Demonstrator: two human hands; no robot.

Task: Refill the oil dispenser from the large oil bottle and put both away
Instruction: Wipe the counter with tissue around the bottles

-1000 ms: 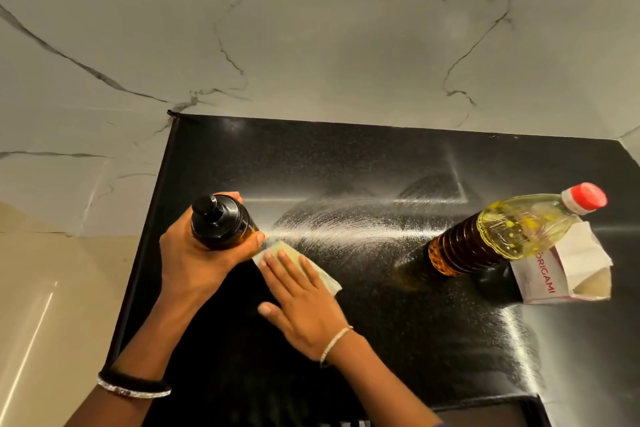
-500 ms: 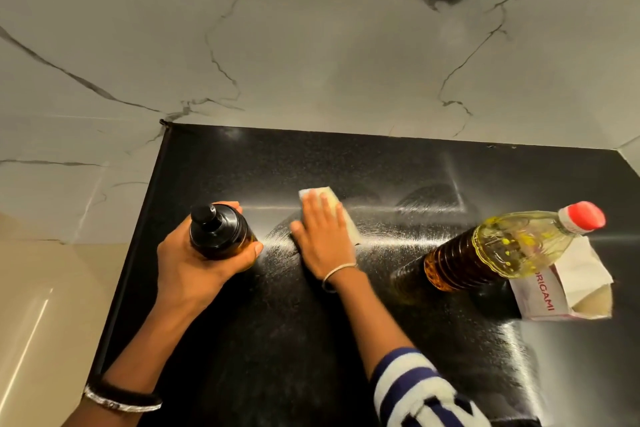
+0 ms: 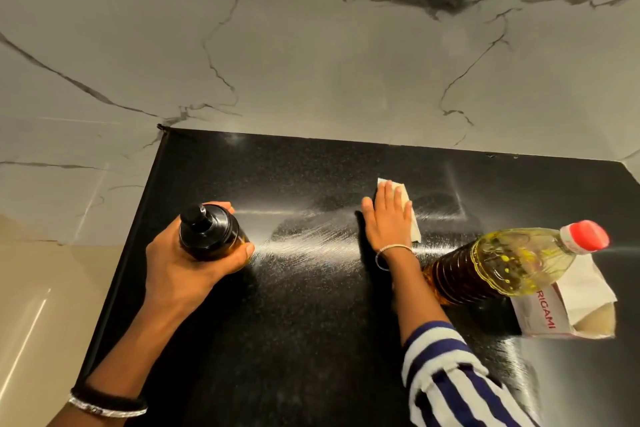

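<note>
Right hand (image 3: 388, 218), fingers flat, slid white paper tissue (image 3: 412, 224) rightward over black table (image 3: 277, 322), toward red-capped plastic oil bottle (image 3: 502, 263). Left hand (image 3: 180, 267) grip still wraps black-capped amber dispenser (image 3: 207, 232), table's left. Wiping; stowing pending.

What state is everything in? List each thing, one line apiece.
oil dispenser: black pump top on, gripped by left hand.
large oil bottle: standing, red cap on, partly full.
tissue: pressed flat on the countertop under right hand.
tissue pack: open at top.
countertop: streaked with smears.
</note>
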